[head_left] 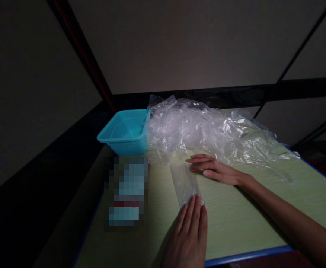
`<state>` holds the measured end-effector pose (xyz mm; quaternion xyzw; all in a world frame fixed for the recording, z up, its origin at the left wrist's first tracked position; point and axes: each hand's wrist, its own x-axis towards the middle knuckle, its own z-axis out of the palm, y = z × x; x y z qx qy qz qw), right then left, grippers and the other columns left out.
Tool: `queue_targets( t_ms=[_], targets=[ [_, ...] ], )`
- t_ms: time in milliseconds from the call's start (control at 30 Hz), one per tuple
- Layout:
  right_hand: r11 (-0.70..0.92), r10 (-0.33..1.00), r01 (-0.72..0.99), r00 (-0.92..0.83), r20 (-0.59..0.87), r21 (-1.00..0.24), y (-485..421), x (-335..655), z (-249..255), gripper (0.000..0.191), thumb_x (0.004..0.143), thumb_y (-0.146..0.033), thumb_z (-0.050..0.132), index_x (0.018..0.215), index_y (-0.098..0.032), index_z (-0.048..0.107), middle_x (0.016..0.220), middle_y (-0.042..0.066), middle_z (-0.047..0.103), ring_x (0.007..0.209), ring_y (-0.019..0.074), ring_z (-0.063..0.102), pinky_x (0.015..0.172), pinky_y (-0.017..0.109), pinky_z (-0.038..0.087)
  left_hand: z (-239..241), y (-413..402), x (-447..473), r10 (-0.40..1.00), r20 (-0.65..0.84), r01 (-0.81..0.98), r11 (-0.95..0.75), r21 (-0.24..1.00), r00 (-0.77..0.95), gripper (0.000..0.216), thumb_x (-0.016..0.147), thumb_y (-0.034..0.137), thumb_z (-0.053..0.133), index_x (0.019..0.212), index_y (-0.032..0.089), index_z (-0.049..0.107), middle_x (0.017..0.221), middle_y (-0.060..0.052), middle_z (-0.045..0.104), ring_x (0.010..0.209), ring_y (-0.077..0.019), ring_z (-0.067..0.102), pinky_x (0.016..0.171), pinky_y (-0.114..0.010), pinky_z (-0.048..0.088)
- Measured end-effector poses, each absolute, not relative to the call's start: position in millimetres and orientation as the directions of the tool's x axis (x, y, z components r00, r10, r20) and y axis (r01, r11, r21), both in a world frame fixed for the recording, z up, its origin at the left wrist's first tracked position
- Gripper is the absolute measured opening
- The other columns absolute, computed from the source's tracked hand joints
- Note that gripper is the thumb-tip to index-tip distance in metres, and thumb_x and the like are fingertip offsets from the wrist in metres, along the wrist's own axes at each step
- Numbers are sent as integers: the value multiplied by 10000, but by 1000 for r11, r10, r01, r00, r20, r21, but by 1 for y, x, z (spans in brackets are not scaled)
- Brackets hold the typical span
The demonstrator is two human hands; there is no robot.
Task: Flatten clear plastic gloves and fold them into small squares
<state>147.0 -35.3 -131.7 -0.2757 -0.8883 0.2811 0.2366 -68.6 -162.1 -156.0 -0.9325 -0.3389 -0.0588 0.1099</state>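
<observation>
A clear plastic bag (184, 180), folded into a narrow flat strip, lies on the pale green table (235, 223). My left hand (189, 230) rests flat on the strip's near end, fingers stretched forward and side by side. At the far right edge of the strip is my right hand (207, 167), its fingers extended to the left and slightly apart. Neither hand grips anything. Just beyond them spreads a large heap of crumpled clear plastic bags (191, 126).
A turquoise plastic basin (121, 139) stands at the table's far left corner, touching the heap. Nearer on the left lies a pixelated, bluish oblong thing (129, 190) that I cannot make out. Blue edging (246, 255) borders the table; panelled walls (193, 44) rise behind.
</observation>
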Motion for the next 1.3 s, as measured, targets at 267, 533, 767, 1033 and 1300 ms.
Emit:
queue_targets(
  t_ms=[267,533,767,1033,1300],
  targets=[
    [657,652,339,-704,281,-674,-38,146,-129,400,920,-431,369,1132,-167,581,1154,111,523,1128,197,443,966,427,341,-157,-162,-69,623,191,651,-738,-176,758,557,760,6,366,1315,62,363,1394,-147,364,1280,-244,330,997,-318,400],
    [721,587,305,-746,314,-623,-33,145,-131,378,916,-415,391,1141,-190,595,1183,94,575,1182,210,424,998,460,299,-157,-162,-69,631,178,654,-744,-140,755,585,743,22,393,1325,47,337,1405,-166,332,1288,-261,309,1006,-335,389],
    [734,594,382,-762,258,-561,-37,144,-131,416,889,-453,430,1169,-186,581,1237,98,558,1258,226,353,1013,474,285,-152,-163,-69,641,132,652,-755,-69,756,621,731,108,448,1334,36,316,1416,-174,307,1295,-273,289,998,-353,398],
    [756,592,419,-765,254,-503,-40,144,-133,404,875,-442,468,1201,-219,554,1251,74,544,1260,220,340,1018,465,286,-151,-164,-68,642,114,649,-759,-42,758,716,657,114,466,1341,10,280,1426,-198,262,1306,-288,265,1007,-375,383],
    [763,593,438,-767,246,-475,-41,145,-132,410,876,-423,474,1215,-200,538,1264,73,531,1259,222,335,1021,459,291,-151,-163,-68,625,207,655,-743,-138,753,513,791,94,401,1301,44,377,1379,-165,383,1265,-256,357,988,-327,399]
  ],
)
